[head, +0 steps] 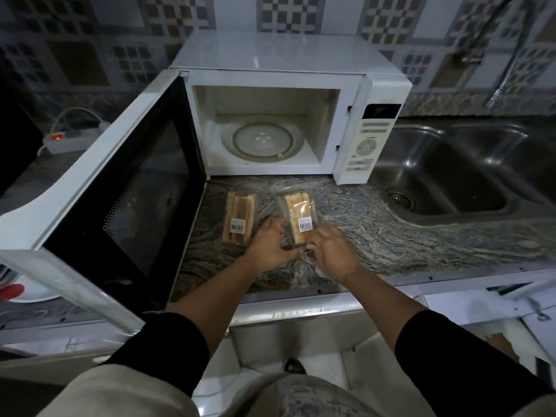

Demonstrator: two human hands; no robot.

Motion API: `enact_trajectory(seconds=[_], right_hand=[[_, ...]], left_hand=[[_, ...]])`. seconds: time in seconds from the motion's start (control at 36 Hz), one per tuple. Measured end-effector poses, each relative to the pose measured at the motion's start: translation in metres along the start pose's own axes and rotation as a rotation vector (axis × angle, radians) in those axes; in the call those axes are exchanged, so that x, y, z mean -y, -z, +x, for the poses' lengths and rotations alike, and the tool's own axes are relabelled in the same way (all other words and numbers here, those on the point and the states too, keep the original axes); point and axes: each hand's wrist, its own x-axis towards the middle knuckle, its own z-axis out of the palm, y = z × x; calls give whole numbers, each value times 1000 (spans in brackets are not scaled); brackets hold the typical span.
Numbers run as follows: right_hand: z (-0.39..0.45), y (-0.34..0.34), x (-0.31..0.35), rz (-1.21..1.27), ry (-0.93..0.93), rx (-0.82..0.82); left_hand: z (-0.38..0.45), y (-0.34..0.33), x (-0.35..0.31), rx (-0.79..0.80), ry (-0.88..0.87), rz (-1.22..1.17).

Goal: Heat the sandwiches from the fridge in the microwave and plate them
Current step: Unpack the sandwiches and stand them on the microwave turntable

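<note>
the fingers of the right hand (329, 251) are curled onto the near end of the right wrapped sandwich (298, 216), pinching its plastic, though motion blur hides the exact grip. the left hand (267, 246) sits just beside the same pack, fingers loosely spread, thumb reaching toward it; whether it touches is unclear. a second wrapped sandwich (239, 218) lies to the left on the stone bench (376, 236). behind them the microwave (282, 121) stands with its door (126, 194) open and turntable (260, 141) bare. a steel sink (457, 176) lies to the right.
</note>
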Motion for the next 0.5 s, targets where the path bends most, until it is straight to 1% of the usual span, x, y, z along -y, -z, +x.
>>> enact_trajectory(seconds=[0.08, 0.17, 0.22, 0.25, 0.33, 0.42, 0.5], right_hand=[[7, 4, 10, -122, -30, 40], [17, 10, 19, -247, -59, 162], [22, 13, 18, -276, -84, 251], [25, 15, 19, -289, -83, 269], [28, 16, 20, -304, -93, 296], [30, 19, 19, -327, -60, 311], [35, 19, 18, -256, -66, 301]], left_hand=[[2, -1, -1, 0, 12, 0], [4, 1, -2, 19, 42, -22], [5, 1, -1, 36, 79, -42], [6, 2, -1, 43, 93, -42], [7, 1, -2, 61, 124, -42], [8, 1, -5, 70, 151, -40], [9, 1, -6, 72, 169, -48]])
